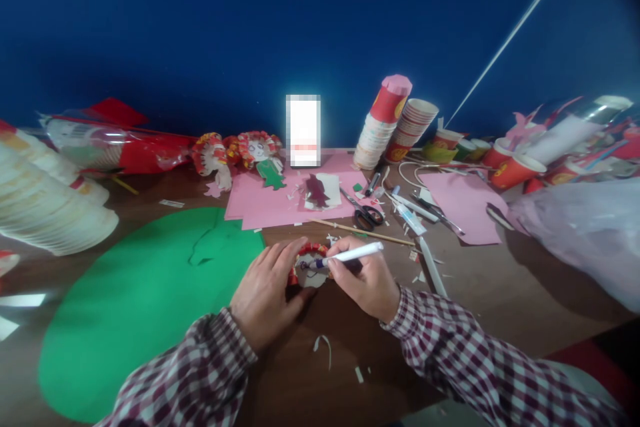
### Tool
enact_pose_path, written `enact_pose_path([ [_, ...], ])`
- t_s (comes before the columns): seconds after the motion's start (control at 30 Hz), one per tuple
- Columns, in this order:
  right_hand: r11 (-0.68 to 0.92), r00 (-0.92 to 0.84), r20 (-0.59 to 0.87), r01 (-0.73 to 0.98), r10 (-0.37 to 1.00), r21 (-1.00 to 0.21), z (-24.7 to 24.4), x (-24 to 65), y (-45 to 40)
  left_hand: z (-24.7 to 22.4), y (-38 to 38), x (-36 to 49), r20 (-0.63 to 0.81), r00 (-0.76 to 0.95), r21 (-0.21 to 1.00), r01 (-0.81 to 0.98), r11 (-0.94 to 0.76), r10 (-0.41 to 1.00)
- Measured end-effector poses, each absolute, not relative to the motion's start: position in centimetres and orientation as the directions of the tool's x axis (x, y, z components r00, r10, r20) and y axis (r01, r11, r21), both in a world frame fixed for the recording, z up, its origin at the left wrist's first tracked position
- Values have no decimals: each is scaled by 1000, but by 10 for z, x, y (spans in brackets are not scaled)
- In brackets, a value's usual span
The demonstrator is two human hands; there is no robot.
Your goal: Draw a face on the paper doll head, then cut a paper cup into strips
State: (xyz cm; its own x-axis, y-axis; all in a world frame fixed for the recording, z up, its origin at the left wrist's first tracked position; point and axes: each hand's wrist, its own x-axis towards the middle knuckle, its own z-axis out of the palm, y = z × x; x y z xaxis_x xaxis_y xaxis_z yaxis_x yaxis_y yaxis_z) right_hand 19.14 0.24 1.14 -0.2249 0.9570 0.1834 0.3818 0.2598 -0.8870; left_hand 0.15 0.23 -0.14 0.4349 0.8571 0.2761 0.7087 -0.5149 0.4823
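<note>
A small paper craft piece [313, 275] with a red and yellow ruffled rim and a pale centre lies on the brown table. My left hand [270, 290] rests at its left side, fingers curved round the edge and thumb below, holding it. In my right hand [363, 277] is a white marker [357, 252], pinched between thumb and fingers, its dark tip on the pale centre. Dark drawn lines show there. Under and beside my left forearm spreads a green sheet [150, 300].
Black scissors [367, 215], a thin wooden stick [365, 231] and pink sheets [260, 203] lie beyond my hands. Stacked paper cups [377, 130] stand at the back, with more cups [55, 193] at left. A plastic bag [585, 233] sits at right. Paper scraps litter the table [300, 387].
</note>
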Motion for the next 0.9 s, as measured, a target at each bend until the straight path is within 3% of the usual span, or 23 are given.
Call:
enact_pose_path([
  [0.67, 360, -276, 259, 429, 925, -829, 11, 187, 2, -1, 2, 1, 280, 443, 483, 702, -524, 852],
  [0.9, 271, -232, 199, 339, 952, -901, 14, 189, 3, 0, 2, 1, 275, 443, 488, 700, -521, 853],
])
